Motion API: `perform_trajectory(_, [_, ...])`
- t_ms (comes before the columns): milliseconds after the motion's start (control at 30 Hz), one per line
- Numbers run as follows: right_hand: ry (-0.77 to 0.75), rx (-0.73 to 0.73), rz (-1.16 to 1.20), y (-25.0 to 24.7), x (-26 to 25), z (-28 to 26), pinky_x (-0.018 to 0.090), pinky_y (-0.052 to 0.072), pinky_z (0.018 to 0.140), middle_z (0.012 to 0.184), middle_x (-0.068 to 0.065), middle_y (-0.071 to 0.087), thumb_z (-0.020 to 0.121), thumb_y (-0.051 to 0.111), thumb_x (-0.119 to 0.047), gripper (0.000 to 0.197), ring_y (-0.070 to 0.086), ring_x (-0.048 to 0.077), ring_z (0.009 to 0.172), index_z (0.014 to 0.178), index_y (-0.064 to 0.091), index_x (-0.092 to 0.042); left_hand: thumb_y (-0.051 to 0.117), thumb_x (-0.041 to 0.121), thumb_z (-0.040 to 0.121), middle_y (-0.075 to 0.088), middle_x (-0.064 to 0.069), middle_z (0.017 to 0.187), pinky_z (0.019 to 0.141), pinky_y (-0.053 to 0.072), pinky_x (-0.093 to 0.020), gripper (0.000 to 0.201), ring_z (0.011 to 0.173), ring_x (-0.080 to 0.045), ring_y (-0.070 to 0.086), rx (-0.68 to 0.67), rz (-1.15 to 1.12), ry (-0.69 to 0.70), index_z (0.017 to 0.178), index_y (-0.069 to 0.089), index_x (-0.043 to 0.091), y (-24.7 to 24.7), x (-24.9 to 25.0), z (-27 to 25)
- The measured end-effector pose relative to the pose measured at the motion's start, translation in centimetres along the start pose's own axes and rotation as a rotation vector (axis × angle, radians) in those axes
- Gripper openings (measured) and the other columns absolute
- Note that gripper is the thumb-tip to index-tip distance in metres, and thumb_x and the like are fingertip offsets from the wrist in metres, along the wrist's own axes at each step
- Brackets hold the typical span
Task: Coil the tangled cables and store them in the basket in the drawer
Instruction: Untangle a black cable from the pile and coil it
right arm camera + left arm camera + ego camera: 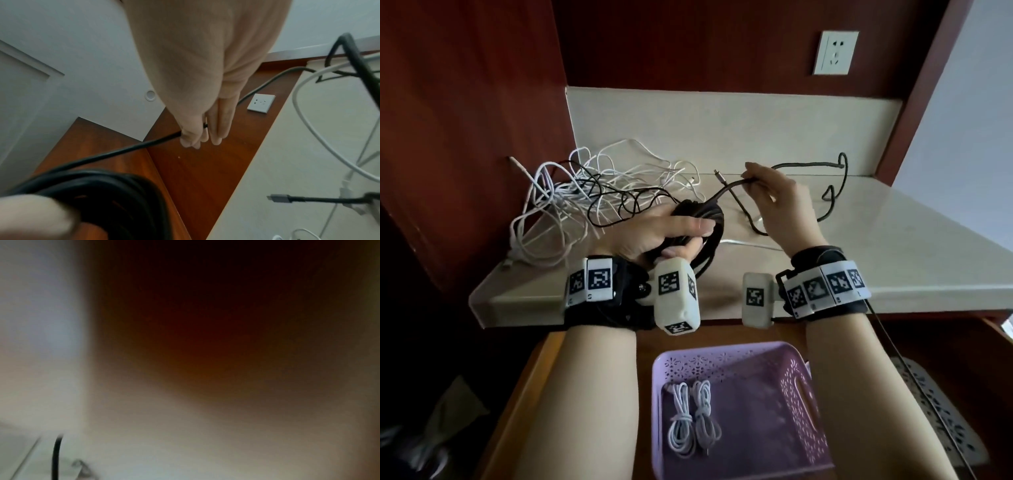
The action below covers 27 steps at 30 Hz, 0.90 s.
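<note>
The left hand [654,233] grips the black cable coil [705,219] above the counter [859,240], behind the basket [736,353]. The right hand [774,202] pinches the cable's free length. Risk: the trailing end may snag the tangled cables [585,192] left of the coil, loosening wound loops.

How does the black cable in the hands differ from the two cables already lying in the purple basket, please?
The black cable is dark and thick; the basket cables are white and grey, and thinner. The black cable is partly coiled, its loops gripped by the left hand with loose length pinched by the right hand; the basket cables are finished bundles. The black one is over the counter; the others lie in the basket. All are coiled into loops.
</note>
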State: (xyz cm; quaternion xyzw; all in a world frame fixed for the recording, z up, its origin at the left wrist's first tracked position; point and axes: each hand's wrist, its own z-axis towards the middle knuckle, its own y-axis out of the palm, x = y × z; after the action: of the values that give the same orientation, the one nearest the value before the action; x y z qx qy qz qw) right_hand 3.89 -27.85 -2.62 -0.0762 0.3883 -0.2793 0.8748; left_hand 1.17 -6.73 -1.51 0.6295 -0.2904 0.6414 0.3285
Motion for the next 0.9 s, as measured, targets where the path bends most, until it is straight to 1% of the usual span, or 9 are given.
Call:
perform_trajectory(100, [-0.055, -0.035, -0.038, -0.7, -0.4, -0.1, 0.033, 0.045, 0.098, 0.109, 0.0, 0.068, 0.093, 0.057, -0.011, 0.025, 0.061, 0.016, 0.104, 0.116, 0.064, -0.006, 0.074, 0.032, 0.079, 0.034, 0.004, 0.038, 0.034, 0.013, -0.022, 0.048, 0.032, -0.015, 0.018, -0.143, -0.164, 0.048, 0.077, 0.041, -0.002, 0.5, -1.0, 0.3])
perform_trajectory(167, [-0.134, -0.047, -0.199, -0.6, -0.6, -0.1, 0.04, 0.037, 0.095, 0.103, -0.002, 0.069, 0.094, 0.055, -0.023, 0.023, 0.055, 0.02, 0.104, 0.109, 0.069, -0.013, 0.071, 0.032, 0.082, 0.037, 0.006, 0.041, 0.034, 0.011, -0.025, 0.039, 0.033, -0.013, 0.02, -0.252, -0.251, 0.106, 0.081, 0.042, 0.006, 1.0, -1.4, 0.4])
perform_trajectory(267, [-0.212, -0.082, -0.389, -0.4, -1.2, -0.1, 0.032, 0.019, 0.085, 0.088, -0.008, 0.065, 0.093, 0.04, -0.044, 0.04, 0.048, 0.017, 0.1, 0.105, 0.069, -0.019, 0.062, 0.031, 0.09, 0.033, 0.006, 0.044, 0.038, 0.008, -0.03, 0.023, 0.034, -0.012, 0.018, -0.377, -0.329, 0.215, 0.085, 0.051, 0.012, 1.8, -1.7, 0.8])
perform_trajectory(367, [-0.238, -0.081, -0.255, -0.1, -1.6, -0.2, 0.029, 0.033, 0.084, 0.08, 0.002, 0.066, 0.094, 0.045, -0.028, 0.027, 0.057, 0.027, 0.082, 0.1, 0.065, -0.011, 0.049, 0.029, 0.097, 0.034, 0.006, 0.046, 0.045, 0.025, -0.023, 0.022, 0.032, -0.011, 0.019, -0.451, -0.474, 0.36, 0.094, 0.051, 0.008, 2.0, -0.6, 1.1])
perform_trajectory(433, [-0.202, -0.041, -0.202, -0.1, -1.9, -0.2, 0.038, 0.046, 0.068, 0.072, 0.003, 0.063, 0.094, 0.045, -0.031, 0.027, 0.054, 0.026, 0.067, 0.099, 0.063, -0.011, 0.047, 0.027, 0.098, 0.037, 0.002, 0.048, 0.048, 0.031, -0.025, 0.025, 0.032, -0.01, 0.018, -0.394, -0.557, 0.404, 0.094, 0.051, 0.002, 1.5, 0.5, 0.8])
perform_trajectory(600, [-0.209, 0.092, -0.123, -0.2, -2.7, 0.0, 0.033, 0.038, 0.054, 0.051, -0.01, 0.044, 0.091, 0.057, -0.035, 0.027, 0.04, 0.011, 0.052, 0.087, 0.069, -0.012, 0.045, 0.025, 0.097, 0.038, -0.006, 0.047, 0.048, 0.031, -0.031, 0.03, 0.031, -0.014, 0.019, -0.299, -0.669, 0.385, 0.09, 0.051, -0.003, -0.4, 1.8, -0.5])
perform_trajectory(767, [-0.22, -0.227, -0.134, 1.1, -2.4, -0.7, 0.023, 0.041, 0.061, 0.059, -0.025, 0.052, 0.097, 0.044, -0.027, 0.028, 0.048, -0.007, 0.057, 0.109, 0.065, -0.013, 0.041, 0.024, 0.094, 0.041, -0.007, 0.046, 0.05, 0.035, -0.029, 0.023, 0.037, -0.017, 0.034, -0.051, -0.881, 0.585, 0.088, 0.047, 0.002, -0.1, 2.7, -0.9])
perform_trajectory(833, [-0.15, -0.333, -0.193, 1.3, -2.1, -0.7, 0.018, 0.037, 0.057, 0.053, -0.02, 0.051, 0.098, 0.048, -0.021, 0.023, 0.048, -0.004, 0.053, 0.108, 0.066, -0.014, 0.041, 0.023, 0.093, 0.048, -0.009, 0.05, 0.052, 0.038, -0.029, 0.019, 0.039, -0.021, 0.041, 0.095, -0.974, 0.677, 0.086, 0.044, 0.006, -0.2, 2.7, -0.9])
perform_trajectory(900, [-0.117, -0.44, -0.271, 1.3, -1.8, -0.8, 0.026, 0.037, 0.058, 0.059, -0.004, 0.056, 0.097, 0.049, -0.023, 0.022, 0.048, 0.007, 0.056, 0.097, 0.067, -0.01, 0.04, 0.024, 0.094, 0.048, -0.005, 0.05, 0.052, 0.042, -0.028, 0.023, 0.04, -0.018, 0.045, 0.256, -1.043, 0.764, 0.077, 0.045, 0.009, -0.5, 2.4, -0.6])
